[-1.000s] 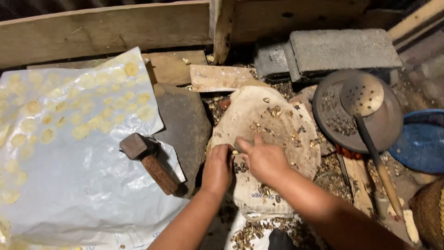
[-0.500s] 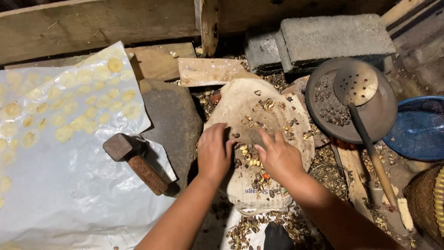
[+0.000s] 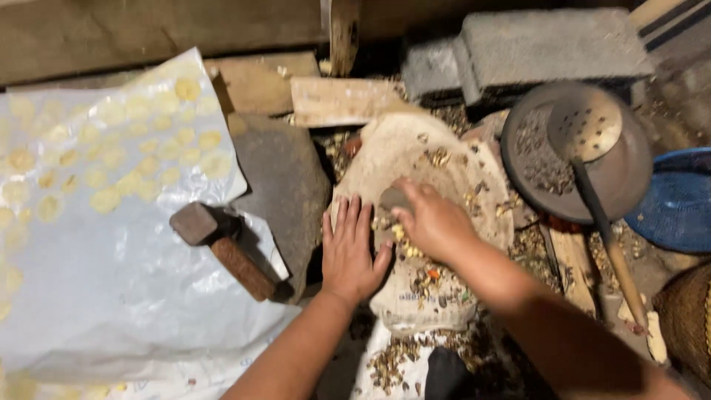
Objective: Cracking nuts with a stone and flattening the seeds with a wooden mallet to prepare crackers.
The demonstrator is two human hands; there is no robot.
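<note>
A large white plastic sheet (image 3: 111,281) fills the left half of the frame, with rows of flat, pale yellow discs (image 3: 111,159) spread over its upper part. A hammer (image 3: 222,248) with a dark blocky head and a brown handle lies on the sheet's right edge, just beside a dark flat stone (image 3: 285,185).

In the middle of the frame lies a worn tan sack (image 3: 437,163), domed and dusty, with faint print near its lower end; the print is too blurred to tell more. Bits of shell and yellowish kernels (image 3: 415,252) are scattered over it. The left hand (image 3: 352,252) lies flat and open on the sack's left edge, fingers spread. The right hand (image 3: 433,218) is just beside it, fingers curled down into the bits, and seems to pinch a small grey stone (image 3: 392,198); whether it fully grips it cannot be told.

At upper right stand grey concrete blocks (image 3: 548,44). Below them sits a round dark pan (image 3: 622,185) with small dark pieces in it, and a perforated ladle (image 3: 585,126) rests across it. A blue basin (image 3: 678,200) shows at the right edge.
</note>
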